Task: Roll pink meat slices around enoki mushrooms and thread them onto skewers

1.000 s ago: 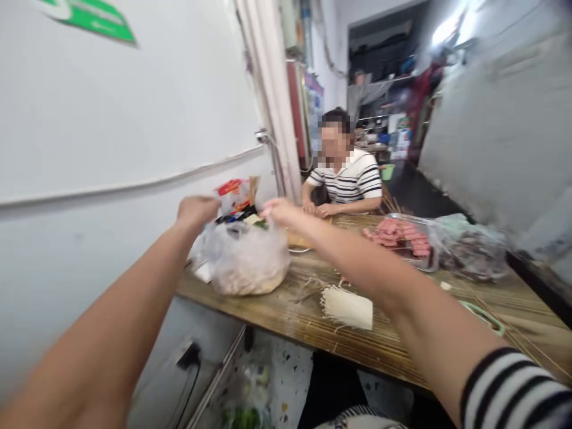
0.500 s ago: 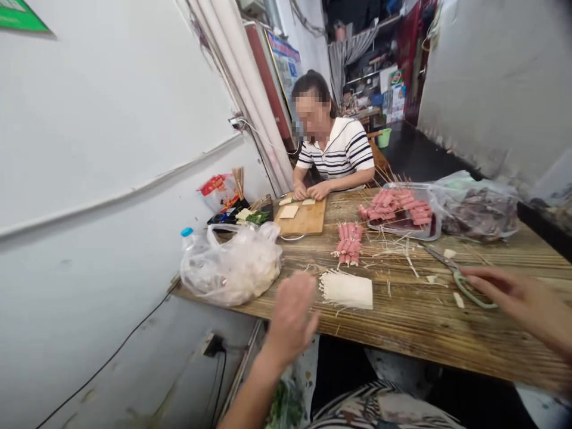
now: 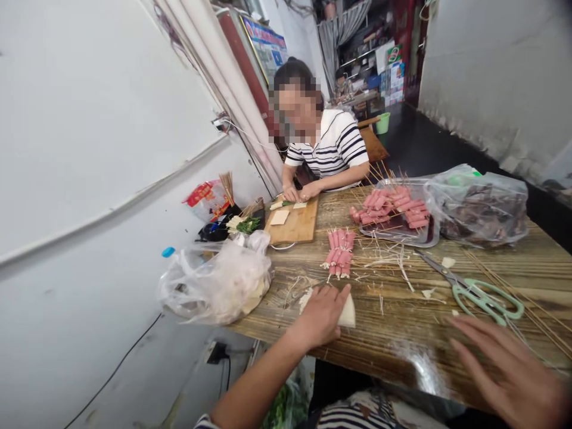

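My left hand [image 3: 322,316] lies over a flat bundle of enoki mushrooms [image 3: 347,313], its fingers curved across the top and the thumb by the near edge. The cut end of the white bundle shows right of the hand. My right hand [image 3: 504,369] is held open above the table's right side, fingers stretched, with nothing in it. Just beyond its fingertips, green-handled scissors [image 3: 473,289] rest on the wood. Pink meat rolls [image 3: 339,250] wrapped around enoki sit in a stack past my left hand.
Across the wooden table [image 3: 384,333], a co-worker [image 3: 328,146] handles food on a cutting board [image 3: 304,223]. Skewered pink rolls lie on a clear tray [image 3: 431,232] beside a bag of dark food [image 3: 487,205]. A white plastic bag [image 3: 218,280] stands left; loose skewers [image 3: 522,292] lie right.
My left hand has come down onto the enoki bundle. My right hand has moved off the scissors toward me, leaving them on the table. The view has shifted slightly.
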{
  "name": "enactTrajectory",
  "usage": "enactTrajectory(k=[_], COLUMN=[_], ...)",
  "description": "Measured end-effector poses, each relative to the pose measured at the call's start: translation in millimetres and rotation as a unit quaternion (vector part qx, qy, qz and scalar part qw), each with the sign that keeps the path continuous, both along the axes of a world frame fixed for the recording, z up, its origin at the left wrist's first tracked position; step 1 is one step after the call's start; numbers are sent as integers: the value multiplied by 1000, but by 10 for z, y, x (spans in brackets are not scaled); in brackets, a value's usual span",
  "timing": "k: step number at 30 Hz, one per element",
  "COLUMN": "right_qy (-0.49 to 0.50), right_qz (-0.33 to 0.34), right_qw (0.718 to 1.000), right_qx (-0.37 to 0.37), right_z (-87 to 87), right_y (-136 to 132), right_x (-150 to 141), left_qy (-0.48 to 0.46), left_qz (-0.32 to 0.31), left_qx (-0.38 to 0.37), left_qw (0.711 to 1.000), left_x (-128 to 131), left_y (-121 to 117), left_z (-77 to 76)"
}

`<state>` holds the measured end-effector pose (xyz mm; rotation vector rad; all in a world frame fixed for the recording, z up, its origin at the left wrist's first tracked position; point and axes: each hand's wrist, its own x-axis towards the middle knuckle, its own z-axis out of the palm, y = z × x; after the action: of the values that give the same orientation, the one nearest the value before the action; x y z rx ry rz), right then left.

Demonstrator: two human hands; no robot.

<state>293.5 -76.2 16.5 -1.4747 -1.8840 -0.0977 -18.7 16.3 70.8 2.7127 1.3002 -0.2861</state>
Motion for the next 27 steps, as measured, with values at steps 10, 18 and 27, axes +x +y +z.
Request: enactTrajectory(k=[10, 18, 27], right_qy=[-222, -236, -215], right_qz=[125, 144, 95], right_qw=[944, 929, 869], right_qx=[-210, -247, -436], right_z=[784, 1202, 1016], right_y=[1949, 2128, 2537], right_x=[-641, -820, -988], left_qy=[-41, -566, -580], left_qz=[313, 570, 683], left_qx=[40, -421, -351], left_qw=[948, 420, 272], left_x=[-516, 850, 1240], left_y=[704, 283, 732], left_z=[177, 118, 53])
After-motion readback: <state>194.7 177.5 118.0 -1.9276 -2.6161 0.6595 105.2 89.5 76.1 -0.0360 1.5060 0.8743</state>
